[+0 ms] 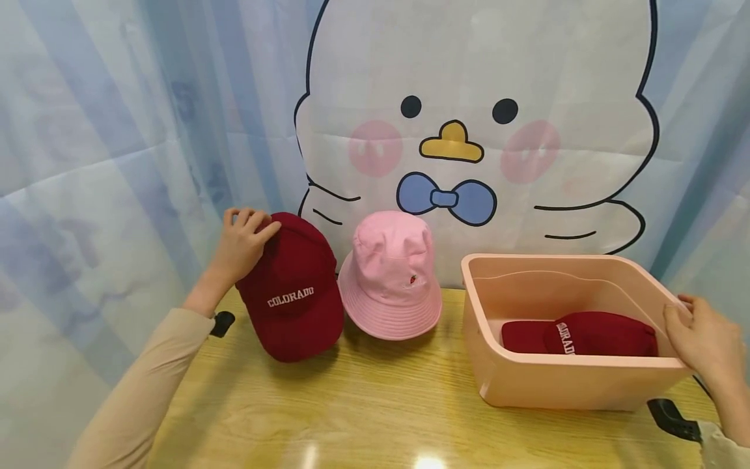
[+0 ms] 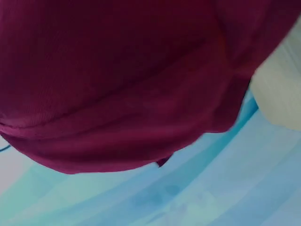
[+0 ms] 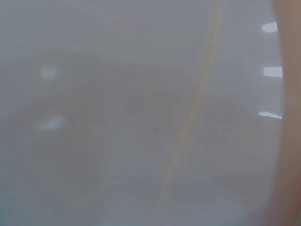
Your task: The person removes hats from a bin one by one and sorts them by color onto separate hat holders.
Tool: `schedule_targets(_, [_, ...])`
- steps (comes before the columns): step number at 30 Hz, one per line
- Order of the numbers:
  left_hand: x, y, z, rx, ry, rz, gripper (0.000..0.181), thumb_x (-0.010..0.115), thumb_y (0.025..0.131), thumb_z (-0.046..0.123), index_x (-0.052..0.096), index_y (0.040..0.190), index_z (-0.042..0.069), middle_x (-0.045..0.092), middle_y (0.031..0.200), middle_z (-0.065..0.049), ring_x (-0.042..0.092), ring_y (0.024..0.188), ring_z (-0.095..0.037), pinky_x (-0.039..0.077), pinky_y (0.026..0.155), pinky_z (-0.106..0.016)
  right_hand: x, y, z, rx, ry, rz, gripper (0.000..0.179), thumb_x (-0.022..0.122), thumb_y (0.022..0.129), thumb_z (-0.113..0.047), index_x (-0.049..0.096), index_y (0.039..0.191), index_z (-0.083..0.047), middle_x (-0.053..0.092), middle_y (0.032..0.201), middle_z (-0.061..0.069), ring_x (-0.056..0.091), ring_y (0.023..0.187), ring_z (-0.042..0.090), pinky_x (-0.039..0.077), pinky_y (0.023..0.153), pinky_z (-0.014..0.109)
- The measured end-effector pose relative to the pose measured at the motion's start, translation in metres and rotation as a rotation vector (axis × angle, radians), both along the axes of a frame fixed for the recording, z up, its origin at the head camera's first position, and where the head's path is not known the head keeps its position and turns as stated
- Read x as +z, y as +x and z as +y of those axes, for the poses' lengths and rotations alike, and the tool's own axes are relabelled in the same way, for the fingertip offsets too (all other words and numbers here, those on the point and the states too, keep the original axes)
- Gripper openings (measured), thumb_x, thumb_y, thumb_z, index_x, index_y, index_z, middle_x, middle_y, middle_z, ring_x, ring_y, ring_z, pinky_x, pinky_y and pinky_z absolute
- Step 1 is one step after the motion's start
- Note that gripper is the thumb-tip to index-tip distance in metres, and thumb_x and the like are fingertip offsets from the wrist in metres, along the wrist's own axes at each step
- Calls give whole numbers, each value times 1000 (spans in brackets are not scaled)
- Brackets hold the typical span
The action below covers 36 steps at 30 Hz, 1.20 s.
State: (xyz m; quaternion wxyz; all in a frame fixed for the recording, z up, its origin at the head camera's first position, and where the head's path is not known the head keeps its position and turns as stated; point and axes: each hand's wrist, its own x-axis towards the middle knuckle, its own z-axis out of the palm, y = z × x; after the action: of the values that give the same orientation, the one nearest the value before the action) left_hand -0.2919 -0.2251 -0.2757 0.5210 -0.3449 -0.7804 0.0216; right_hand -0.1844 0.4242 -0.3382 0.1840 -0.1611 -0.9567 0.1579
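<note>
The left hand (image 1: 240,247) pinches the upper edge of the upright cap (image 1: 293,277), with one digit laid across the front of the crown. The right hand (image 1: 710,335) grips the right end of the bin (image 1: 562,383) at its rim, thumb on the inner side.

The upright cap is dark red, bears white COLORADO lettering and is oriented visor down, at the left of the bench (image 1: 381,410). Whether the visor contacts the bench cannot be determined. The pink bucket hat (image 1: 390,273) is located just beside it, brim down, between cap and bin.

The second cap (image 1: 603,331), also dark red, lies inside the bin, visor toward the bucket hat; the front wall hides its lower part. A curtain (image 1: 474,58) printed with a bird forms the background.
</note>
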Motion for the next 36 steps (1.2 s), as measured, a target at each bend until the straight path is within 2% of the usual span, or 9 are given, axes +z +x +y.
schedule_targets(3, [2, 1, 1, 35, 40, -61, 17, 56, 79, -8, 61, 89, 5, 55, 84, -16, 48, 78, -33, 33, 70, -49, 1, 0, 0, -2, 6, 4, 59, 26, 91, -32, 28, 129, 14, 38, 116, 43, 39, 96, 56, 37, 77, 61])
schedule_targets(7, [-4, 5, 2, 68, 75, -159, 13, 62, 81, 8, 63, 94, 4, 59, 85, -15, 51, 80, -33, 34, 72, -50, -1, -1, 1, -4, 2, 2, 60, 26, 91, -34, 28, 129, 13, 38, 116, 43, 39, 96, 56, 37, 76, 61])
schedule_targets(10, [-10, 10, 2, 53, 83, -181, 21, 58, 85, 21, 63, 95, 3, 59, 86, -15, 51, 82, -33, 34, 73, -51, -3, -1, 1, -4, -17, -5, 61, 26, 92, -34, 26, 131, 13, 37, 117, 43, 39, 96, 56, 37, 77, 61])
schedule_targets(15, [-19, 19, 3, 2, 21, -138, 47, 37, 93, 43, 62, 89, 4, 56, 84, -13, 50, 79, -31, 35, 73, -51, -3, -1, 3, 1, -36, 1, 61, 27, 91, -33, 24, 132, 13, 36, 119, 42, 37, 98, 56, 35, 80, 62])
schedule_targets(21, [-26, 24, 2, 39, -19, -104, 48, 31, 95, 39, 62, 89, 3, 55, 82, -13, 49, 77, -30, 35, 71, -51, -3, -2, 3, 4, -27, 9, 61, 27, 91, -33, 26, 131, 12, 37, 118, 42, 37, 98, 56, 35, 80, 62])
schedule_targets(25, [-27, 19, 5, 40, -26, -74, 43, 32, 97, 31, 61, 87, 0, 53, 80, -14, 48, 75, -29, 36, 70, -49, -3, -3, 4, 5, -21, 9, 61, 27, 91, -34, 26, 131, 13, 37, 117, 43, 38, 97, 56, 35, 79, 62])
schedule_targets(31, [-21, 5, 11, 33, 19, 39, 23, 47, 92, 18, 57, 88, -2, 53, 82, -17, 48, 76, -34, 35, 70, -50, -2, -2, 5, 6, -18, 13, 61, 27, 91, -33, 26, 131, 13, 37, 116, 43, 39, 95, 56, 36, 78, 62])
schedule_targets(33, [-22, 2, 12, 36, 24, 56, 23, 45, 92, 18, 57, 90, -2, 53, 84, -17, 48, 77, -34, 35, 69, -49, -2, -2, 4, 5, -11, 17, 60, 27, 91, -33, 27, 130, 13, 38, 115, 43, 39, 95, 56, 36, 77, 61])
schedule_targets(36, [-27, 1, 10, 12, 20, 47, 32, 37, 95, 22, 58, 92, -2, 53, 85, -17, 49, 75, -33, 35, 68, -48, -1, 0, 3, 5, 0, 17, 60, 27, 91, -33, 29, 129, 13, 39, 115, 43, 39, 94, 56, 37, 76, 61])
